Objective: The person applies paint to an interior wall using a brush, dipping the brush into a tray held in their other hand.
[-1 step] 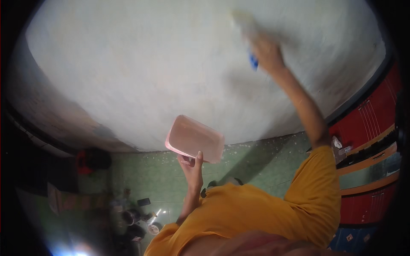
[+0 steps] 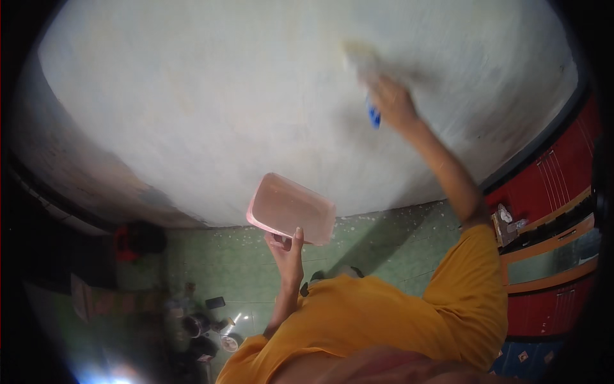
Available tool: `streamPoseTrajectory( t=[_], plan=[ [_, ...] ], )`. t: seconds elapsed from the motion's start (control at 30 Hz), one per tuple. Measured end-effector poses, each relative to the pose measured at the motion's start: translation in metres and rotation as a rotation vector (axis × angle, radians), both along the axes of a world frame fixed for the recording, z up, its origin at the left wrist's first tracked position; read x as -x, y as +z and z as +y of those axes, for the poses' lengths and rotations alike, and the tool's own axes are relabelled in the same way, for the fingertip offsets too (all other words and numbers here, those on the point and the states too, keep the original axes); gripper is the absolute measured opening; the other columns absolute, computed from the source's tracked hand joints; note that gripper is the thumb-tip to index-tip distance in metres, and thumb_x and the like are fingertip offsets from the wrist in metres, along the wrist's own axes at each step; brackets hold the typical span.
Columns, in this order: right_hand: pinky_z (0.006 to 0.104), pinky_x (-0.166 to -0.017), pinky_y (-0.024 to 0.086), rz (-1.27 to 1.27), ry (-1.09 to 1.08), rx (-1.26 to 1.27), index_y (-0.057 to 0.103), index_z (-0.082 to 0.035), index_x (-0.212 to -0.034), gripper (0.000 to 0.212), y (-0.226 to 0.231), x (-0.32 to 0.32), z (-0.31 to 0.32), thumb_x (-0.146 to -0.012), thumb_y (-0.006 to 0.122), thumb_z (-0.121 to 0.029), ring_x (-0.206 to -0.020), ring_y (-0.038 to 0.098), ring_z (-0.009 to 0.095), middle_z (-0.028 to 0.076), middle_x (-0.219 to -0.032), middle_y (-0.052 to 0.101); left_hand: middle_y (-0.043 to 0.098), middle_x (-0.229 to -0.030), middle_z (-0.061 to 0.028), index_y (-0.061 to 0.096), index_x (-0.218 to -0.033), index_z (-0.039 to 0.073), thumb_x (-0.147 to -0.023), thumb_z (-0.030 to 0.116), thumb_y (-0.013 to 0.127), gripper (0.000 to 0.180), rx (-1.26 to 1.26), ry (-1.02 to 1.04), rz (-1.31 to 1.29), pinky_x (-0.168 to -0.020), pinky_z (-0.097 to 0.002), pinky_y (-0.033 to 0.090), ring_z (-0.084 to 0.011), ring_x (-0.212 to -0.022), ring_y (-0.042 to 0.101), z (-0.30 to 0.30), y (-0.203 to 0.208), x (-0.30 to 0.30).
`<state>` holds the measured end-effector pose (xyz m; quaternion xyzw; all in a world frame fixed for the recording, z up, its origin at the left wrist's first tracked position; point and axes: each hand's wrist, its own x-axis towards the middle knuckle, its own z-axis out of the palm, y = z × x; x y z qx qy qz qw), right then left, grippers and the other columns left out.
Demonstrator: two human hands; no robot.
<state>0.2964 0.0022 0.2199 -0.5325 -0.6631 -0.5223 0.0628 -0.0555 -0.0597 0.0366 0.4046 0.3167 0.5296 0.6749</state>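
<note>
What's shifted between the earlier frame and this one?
The right hand, gripping the blue-handled brush, has moved down the picture and slightly left in front of the pale wall; the forearm came with it. The brush head is blurred. Nothing was picked up or let go. The left hand and the pink container it holds stayed put.

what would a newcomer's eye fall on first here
Probably the blurred, blue-handled brush in the right hand, upper centre, before the pale wall. Next might come the pink container in the left hand near the centre, then the orange-yellow shirt below.
</note>
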Motion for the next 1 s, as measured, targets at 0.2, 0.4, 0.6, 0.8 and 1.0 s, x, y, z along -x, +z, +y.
streamPoseTrajectory(
  t=[0.2,0.4,0.6,0.8,1.0],
  plan=[
    [0.0349,-0.085,0.052,0.529,0.203,0.449,0.063,-0.009,-0.117,0.038,-0.124,-0.001,-0.019,-0.08,0.06,-0.007,-0.106,0.061,0.026,0.011,-0.122,0.06,0.042,-0.122,-0.0122,0.031,-0.121,0.006,-0.089,0.019,0.066,0.049,-0.051,0.031,0.079,-0.087,-0.0391,0.051,-0.0216,-0.112,0.047,0.002,-0.008,0.002],
    [0.0376,-0.079,0.052,0.519,0.129,0.139,0.067,-0.014,-0.11,0.027,0.074,-0.008,-0.03,-0.083,0.065,-0.017,-0.09,0.064,0.03,0.012,-0.103,0.067,0.042,-0.122,-0.0123,0.032,-0.122,0.004,-0.088,0.022,0.066,0.051,-0.05,0.031,0.067,-0.086,-0.0396,0.051,-0.0217,-0.112,0.048,0.004,-0.01,0.002],
    [0.0374,-0.081,0.051,0.258,0.192,-0.218,0.063,-0.004,-0.11,0.03,0.073,0.023,-0.025,-0.08,0.062,-0.007,-0.095,0.063,0.031,0.015,-0.106,0.063,0.044,-0.119,-0.0124,0.032,-0.122,0.002,-0.088,0.025,0.067,0.054,0.033,-0.005,0.026,-0.086,-0.0398,0.051,-0.0218,-0.109,0.051,0.001,-0.005,0.003],
    [0.0354,-0.087,0.051,0.327,0.057,0.133,0.061,-0.003,-0.113,0.032,-0.152,0.014,-0.032,-0.082,0.062,-0.009,-0.103,0.061,0.026,0.011,-0.111,0.062,0.044,-0.121,-0.0136,0.031,-0.125,0.001,-0.089,0.026,0.067,0.056,-0.025,-0.029,0.058,-0.085,-0.0389,0.051,-0.0219,-0.109,0.051,0.009,-0.016,0.002],
    [0.0336,-0.076,0.052,1.147,0.16,0.212,0.062,0.0,-0.105,0.024,-0.213,0.06,-0.057,-0.086,0.064,-0.016,-0.087,0.066,0.027,0.011,-0.094,0.068,0.043,-0.124,-0.014,0.026,-0.131,0.0,-0.088,0.025,0.067,0.065,-0.023,0.03,0.052,-0.086,-0.0382,0.051,-0.022,-0.11,0.05,0.014,-0.037,-0.001]
  ],
)
